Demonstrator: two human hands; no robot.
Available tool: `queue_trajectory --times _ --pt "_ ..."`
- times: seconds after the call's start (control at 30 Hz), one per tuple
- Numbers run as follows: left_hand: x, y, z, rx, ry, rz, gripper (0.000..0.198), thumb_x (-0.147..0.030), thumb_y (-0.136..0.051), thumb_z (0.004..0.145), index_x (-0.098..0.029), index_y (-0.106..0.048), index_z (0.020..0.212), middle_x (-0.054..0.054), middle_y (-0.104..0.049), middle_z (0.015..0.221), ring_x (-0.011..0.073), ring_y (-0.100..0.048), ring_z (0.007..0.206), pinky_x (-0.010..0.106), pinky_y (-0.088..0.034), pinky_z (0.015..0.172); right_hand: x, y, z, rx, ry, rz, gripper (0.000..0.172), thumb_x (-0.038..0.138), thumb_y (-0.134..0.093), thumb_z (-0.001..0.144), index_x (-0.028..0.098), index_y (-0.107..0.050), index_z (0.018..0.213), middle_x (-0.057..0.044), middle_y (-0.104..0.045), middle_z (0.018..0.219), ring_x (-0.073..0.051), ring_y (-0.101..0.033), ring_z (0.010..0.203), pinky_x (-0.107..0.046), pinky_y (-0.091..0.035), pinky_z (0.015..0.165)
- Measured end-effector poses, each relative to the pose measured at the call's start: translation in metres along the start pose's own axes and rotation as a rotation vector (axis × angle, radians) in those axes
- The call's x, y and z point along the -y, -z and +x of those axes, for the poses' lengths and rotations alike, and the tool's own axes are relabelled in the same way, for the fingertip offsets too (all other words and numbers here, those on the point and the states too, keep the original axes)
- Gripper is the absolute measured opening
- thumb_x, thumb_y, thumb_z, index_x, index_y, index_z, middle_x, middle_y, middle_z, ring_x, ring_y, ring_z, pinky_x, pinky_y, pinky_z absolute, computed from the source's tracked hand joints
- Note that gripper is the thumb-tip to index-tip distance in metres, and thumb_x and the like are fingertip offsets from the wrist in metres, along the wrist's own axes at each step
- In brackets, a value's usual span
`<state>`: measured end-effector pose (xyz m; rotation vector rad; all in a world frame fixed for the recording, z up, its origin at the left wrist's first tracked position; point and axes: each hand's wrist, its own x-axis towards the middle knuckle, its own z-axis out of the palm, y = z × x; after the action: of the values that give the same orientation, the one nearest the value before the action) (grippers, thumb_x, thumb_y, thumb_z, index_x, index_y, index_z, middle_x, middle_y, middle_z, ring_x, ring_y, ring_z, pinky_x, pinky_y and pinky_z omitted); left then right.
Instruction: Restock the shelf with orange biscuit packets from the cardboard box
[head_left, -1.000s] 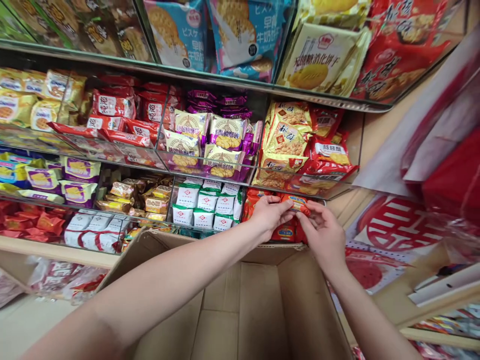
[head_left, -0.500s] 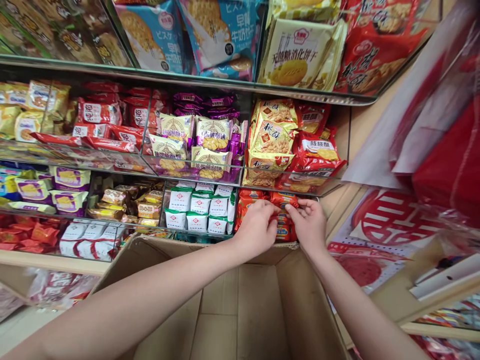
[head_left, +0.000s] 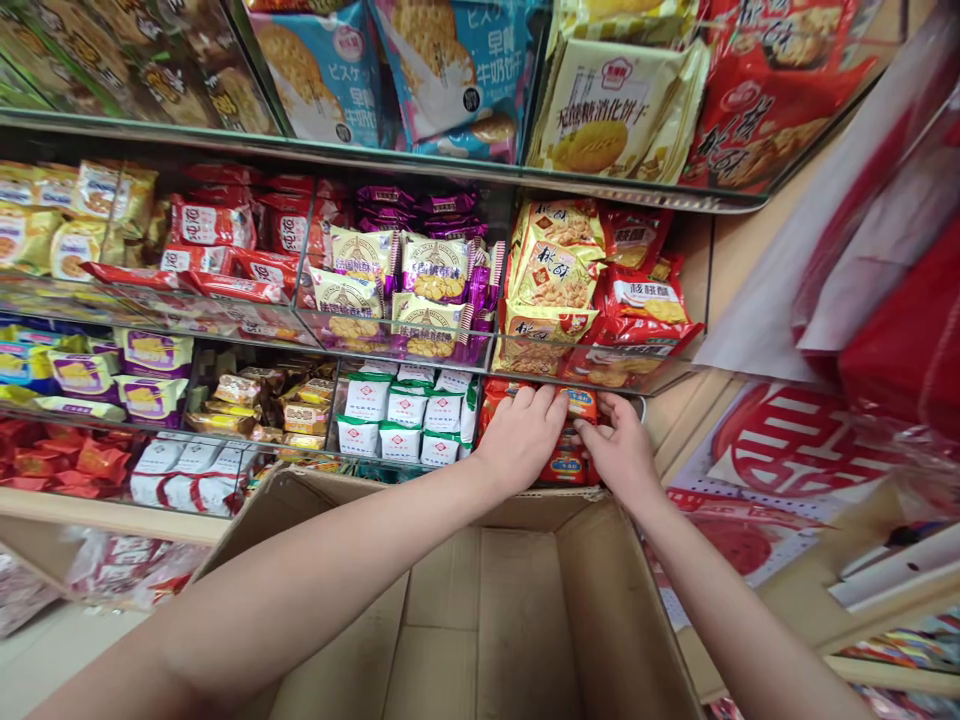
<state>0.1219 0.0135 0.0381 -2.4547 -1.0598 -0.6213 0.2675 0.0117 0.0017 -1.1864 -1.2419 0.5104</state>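
Small shiny red-orange snack packets (head_left: 568,469) stand stacked in the bottom right compartment of the shelf. My left hand (head_left: 525,438) reaches in over them from the left, its fingers together and bent onto a packet, fingertips partly hidden. From the right, my right hand (head_left: 621,448) grips the right end of a packet in the same stack (head_left: 581,402), thumb in front and fingers curled behind. Both hands are close together, above the far edge of an open cardboard box (head_left: 517,600). The box's bare floor and walls show between my forearms.
Left of my hands are white-and-green packets (head_left: 406,408). Above them, a clear shelf lip (head_left: 420,345) fronts purple-and-cream biscuit packs (head_left: 436,268) and yellow ones (head_left: 559,275). Red decorations (head_left: 802,440) and plastic-wrapped goods hang at the right, beside a wooden panel.
My left hand has flattened further over the packets, and the right thumb has dropped slightly, uncovering more of the upper packet. The whole view has shifted a little, with shelf items appearing further right.
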Motion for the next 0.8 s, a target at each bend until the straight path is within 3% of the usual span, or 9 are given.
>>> queue_trajectory --times 0.2,0.3,0.47,0.67,0.8 --pt "0.002 -0.005 0.003 -0.018 0.035 -0.090 0.044 -0.013 -0.035 0.081 -0.011 -0.035 0.125 0.011 -0.047 0.120 0.0228 -0.043 0.104 0.034 -0.043 0.083 0.000 0.012 -0.008 -0.089 0.204 -0.330 0.034 0.038 -0.051 0.077 0.017 -0.056 0.102 -0.009 -0.066 0.086 -0.018 -0.063 0.061 -0.035 -0.051 0.063" --pt "0.003 -0.010 0.003 0.001 0.021 -0.137 0.045 -0.011 -0.036 0.079 -0.013 -0.035 0.124 0.010 -0.045 0.123 0.0213 -0.045 0.104 0.033 -0.042 0.085 -0.002 0.019 -0.014 -0.118 0.171 -0.322 0.032 0.040 -0.051 0.077 0.016 -0.059 0.098 -0.007 -0.067 0.075 -0.019 -0.064 0.061 -0.034 -0.052 0.063" --pt "0.003 -0.013 0.005 0.048 0.037 -0.152 0.052 -0.012 -0.039 0.078 -0.011 -0.027 0.128 0.012 -0.043 0.125 0.0208 -0.044 0.107 0.032 -0.042 0.086 -0.008 0.031 -0.029 -0.194 0.056 -0.217 0.037 0.041 -0.055 0.074 0.014 -0.059 0.100 -0.004 -0.064 0.061 -0.015 -0.059 0.048 -0.029 -0.050 0.050" --pt "0.003 -0.011 0.007 0.095 -0.006 -0.106 0.038 -0.013 -0.039 0.079 -0.012 -0.043 0.117 0.011 -0.046 0.120 0.0205 -0.048 0.095 0.032 -0.044 0.081 -0.002 0.029 -0.025 -0.221 0.069 -0.146 0.035 0.040 -0.058 0.073 0.014 -0.061 0.096 -0.003 -0.064 0.059 -0.013 -0.057 0.046 -0.026 -0.048 0.045" --pt "0.001 -0.009 0.004 0.099 -0.004 -0.074 0.033 -0.016 -0.041 0.079 -0.010 -0.050 0.110 0.012 -0.048 0.115 0.0215 -0.049 0.088 0.033 -0.046 0.074 -0.001 0.023 -0.018 -0.174 0.076 -0.227 0.035 0.041 -0.054 0.076 0.015 -0.060 0.098 -0.003 -0.063 0.057 -0.015 -0.057 0.045 -0.029 -0.048 0.046"
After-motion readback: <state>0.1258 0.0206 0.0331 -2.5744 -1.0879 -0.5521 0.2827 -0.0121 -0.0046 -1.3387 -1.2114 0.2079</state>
